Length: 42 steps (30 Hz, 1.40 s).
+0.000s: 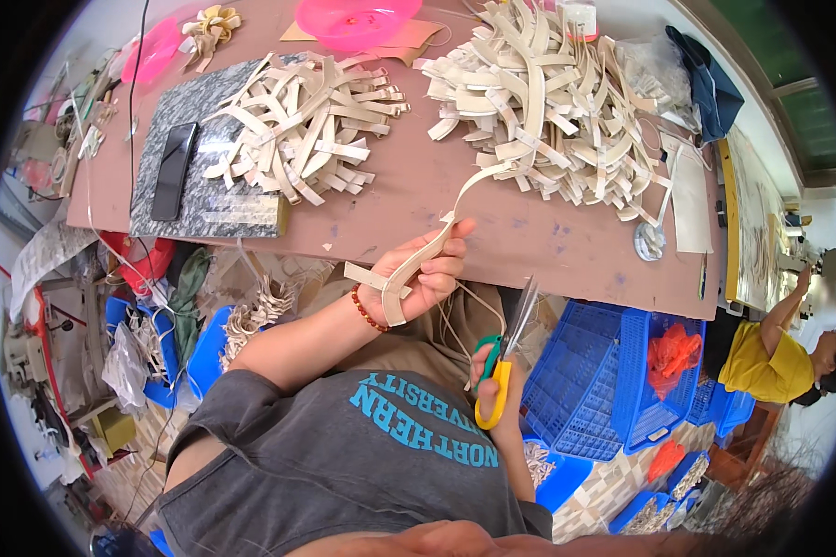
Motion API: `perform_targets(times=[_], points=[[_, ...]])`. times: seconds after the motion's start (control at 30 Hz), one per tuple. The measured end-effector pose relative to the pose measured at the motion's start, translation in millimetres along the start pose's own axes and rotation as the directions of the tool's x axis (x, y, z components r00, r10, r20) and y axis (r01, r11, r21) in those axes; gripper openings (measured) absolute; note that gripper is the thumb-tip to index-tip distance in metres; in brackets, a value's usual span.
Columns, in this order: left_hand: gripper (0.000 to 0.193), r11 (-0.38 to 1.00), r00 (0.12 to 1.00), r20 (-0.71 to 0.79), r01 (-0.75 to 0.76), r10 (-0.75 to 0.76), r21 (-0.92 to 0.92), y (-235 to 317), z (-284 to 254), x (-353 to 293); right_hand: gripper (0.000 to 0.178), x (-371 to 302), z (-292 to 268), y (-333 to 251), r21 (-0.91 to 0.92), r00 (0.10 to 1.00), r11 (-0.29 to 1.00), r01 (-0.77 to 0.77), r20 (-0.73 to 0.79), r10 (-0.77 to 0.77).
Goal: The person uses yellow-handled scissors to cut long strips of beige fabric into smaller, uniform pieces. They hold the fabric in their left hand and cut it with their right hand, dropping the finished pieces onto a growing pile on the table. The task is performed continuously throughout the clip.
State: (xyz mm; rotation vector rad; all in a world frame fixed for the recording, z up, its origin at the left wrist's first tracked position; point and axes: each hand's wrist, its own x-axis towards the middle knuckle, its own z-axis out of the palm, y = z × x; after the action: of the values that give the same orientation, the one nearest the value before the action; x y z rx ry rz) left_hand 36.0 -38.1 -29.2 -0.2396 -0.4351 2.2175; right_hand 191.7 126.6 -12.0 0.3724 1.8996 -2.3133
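A long beige fabric strap (422,257) lies across my left hand (441,269), whose fingers curl around it. Its upper end reaches up to the right-hand pile, and a short cross tab shows near its lower end by my wrist. Lower and to the right, my right hand (503,395) holds scissors (520,320) by their green and yellow handles, blades pointing up, away from the strap. A thin beige cord (481,302) hangs between the two hands. Beyond them on the table sit a large heap of similar straps (543,102) and a smaller heap (306,125).
The brown table (390,218) carries a speckled stone slab (228,218) with a black phone (173,172), and a pink basin (358,20). Blue crates (571,381) stand below its right edge. A person in a yellow top (766,357) works at far right.
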Motion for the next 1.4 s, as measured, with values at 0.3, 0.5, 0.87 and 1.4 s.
perform_targets(times=[0.3, 0.5, 0.87, 1.4], points=[[0.037, 0.998, 0.997, -0.070, -0.035, 0.039, 0.053, 3, 4, -2, 0.015, 2, 6, -4, -0.232, 1.000, 0.973, -0.018, -0.024, 0.012], [0.037, -0.001, 0.665, 0.126, -0.185, 0.736, 0.983, 52, 84, -31, 0.014, 4, -1, -1, -0.208, 0.994, 0.978, -0.013, -0.108, -0.010], [0.026, -0.969, 0.450, 0.865, 0.203, 0.222, 0.144, 82, 127, 22, 0.020, 11, -15, 17, -0.310, 0.983, 0.950, -0.046, -0.186, -0.013], [0.045, -0.872, 0.701, 0.566, 0.166, 0.433, 0.461, 18, 43, 146, 0.023, 13, -10, 8, -0.483, 0.990, 0.875, -0.036, -0.134, -0.033]])
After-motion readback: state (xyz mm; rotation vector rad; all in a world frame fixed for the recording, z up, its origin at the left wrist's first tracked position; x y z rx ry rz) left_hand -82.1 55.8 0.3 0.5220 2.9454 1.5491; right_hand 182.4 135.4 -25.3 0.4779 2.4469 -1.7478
